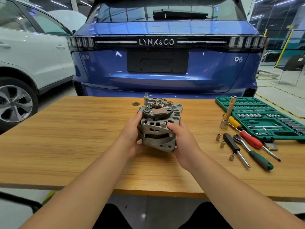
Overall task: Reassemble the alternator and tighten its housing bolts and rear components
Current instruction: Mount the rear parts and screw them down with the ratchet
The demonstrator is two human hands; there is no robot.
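A grey alternator point(157, 128) stands on the wooden table point(66, 138) at its middle, rear end up, with the black rectifier plate and a threaded stud showing on top. My left hand point(132, 138) grips its left side, thumb at the upper rim. My right hand point(183, 142) grips its right side, thumb on the housing near a bolt head. Both hands hold it tilted slightly toward me.
To the right lie a green socket case point(264, 118), an upright extension bar point(228, 113), a ratchet point(252, 151), a black-handled driver point(236, 149), a red-handled screwdriver point(250, 138) and three loose sockets point(222, 143). A small dark disc point(135, 104) lies behind the alternator. A blue car point(165, 63) stands beyond the table.
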